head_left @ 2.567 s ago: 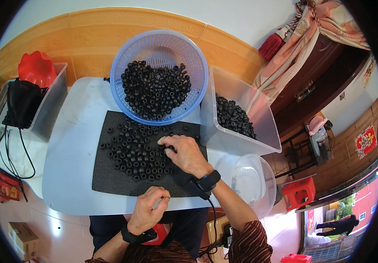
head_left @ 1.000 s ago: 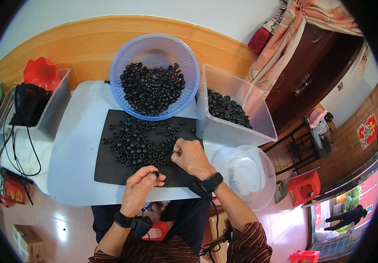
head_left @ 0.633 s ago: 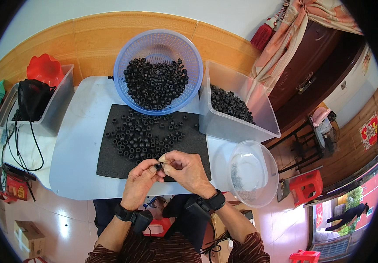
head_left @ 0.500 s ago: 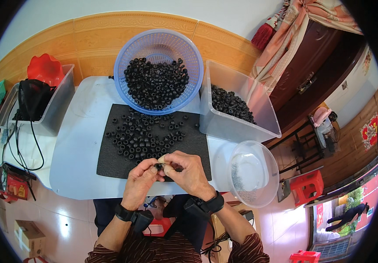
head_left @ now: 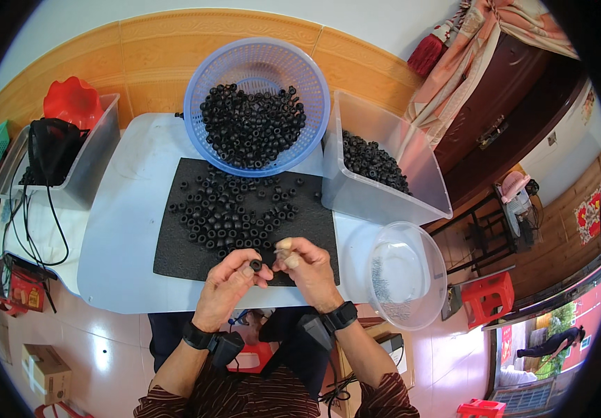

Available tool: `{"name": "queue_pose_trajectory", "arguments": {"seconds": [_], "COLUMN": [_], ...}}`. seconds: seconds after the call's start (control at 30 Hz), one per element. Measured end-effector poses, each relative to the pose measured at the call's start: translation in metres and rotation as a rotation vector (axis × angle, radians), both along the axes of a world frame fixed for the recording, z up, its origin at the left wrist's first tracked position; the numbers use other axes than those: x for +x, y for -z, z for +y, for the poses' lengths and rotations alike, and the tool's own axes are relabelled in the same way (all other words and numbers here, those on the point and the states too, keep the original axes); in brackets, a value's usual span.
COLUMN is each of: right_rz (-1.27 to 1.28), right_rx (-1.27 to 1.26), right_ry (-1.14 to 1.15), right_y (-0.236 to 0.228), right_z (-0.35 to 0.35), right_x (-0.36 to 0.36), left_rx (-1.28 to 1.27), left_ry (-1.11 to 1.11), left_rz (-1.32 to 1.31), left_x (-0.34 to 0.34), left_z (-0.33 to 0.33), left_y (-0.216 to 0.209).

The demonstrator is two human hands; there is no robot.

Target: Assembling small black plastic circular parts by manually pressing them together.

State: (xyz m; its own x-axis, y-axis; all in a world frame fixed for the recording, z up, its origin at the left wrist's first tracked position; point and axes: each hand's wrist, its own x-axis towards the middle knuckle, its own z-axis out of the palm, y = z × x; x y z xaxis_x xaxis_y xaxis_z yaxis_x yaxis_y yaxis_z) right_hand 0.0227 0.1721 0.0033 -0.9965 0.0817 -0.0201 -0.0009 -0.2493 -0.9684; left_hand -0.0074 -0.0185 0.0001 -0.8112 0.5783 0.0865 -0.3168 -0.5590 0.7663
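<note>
Nearest, dark striped sleeves [head_left: 384,397] and black wristbands [head_left: 340,316] lead to both hands. The left hand [head_left: 222,287] pinches a black ring [head_left: 256,265] between thumb and fingers, its hole showing, above the mat's near edge. The right hand [head_left: 312,275] is just beside it, fingers bent, pale covers on two tips; whether it holds anything I cannot tell. Beyond them, many loose rings [head_left: 227,217] lie heaped on the dark mat [head_left: 178,254], which rests on the white worktop [head_left: 119,230]. A round clear tub [head_left: 412,273] stands to the right. Farther back are a blue basket [head_left: 221,72] and a clear bin [head_left: 377,200], both holding more black pieces. Behind runs a wall with yellowish tiles [head_left: 154,52].
</note>
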Motion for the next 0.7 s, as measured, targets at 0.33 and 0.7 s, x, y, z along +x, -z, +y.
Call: {"name": "queue_pose_trajectory", "arguments": {"seconds": [0.33, 0.7], "right_rz": [0.164, 0.141], "right_rx": [-0.32, -0.137], "right_ry": [-0.067, -0.105], "right_y": [0.01, 0.01], "right_z": [0.003, 0.005], "right_x": [0.0, 0.002], "left_rx": [0.084, -0.085], "left_ry": [-0.001, -0.096], "left_rz": [-0.125, -0.185], "left_x": [-0.001, 0.003], "left_z": [0.0, 0.02], "left_y": [0.002, -0.01]}}
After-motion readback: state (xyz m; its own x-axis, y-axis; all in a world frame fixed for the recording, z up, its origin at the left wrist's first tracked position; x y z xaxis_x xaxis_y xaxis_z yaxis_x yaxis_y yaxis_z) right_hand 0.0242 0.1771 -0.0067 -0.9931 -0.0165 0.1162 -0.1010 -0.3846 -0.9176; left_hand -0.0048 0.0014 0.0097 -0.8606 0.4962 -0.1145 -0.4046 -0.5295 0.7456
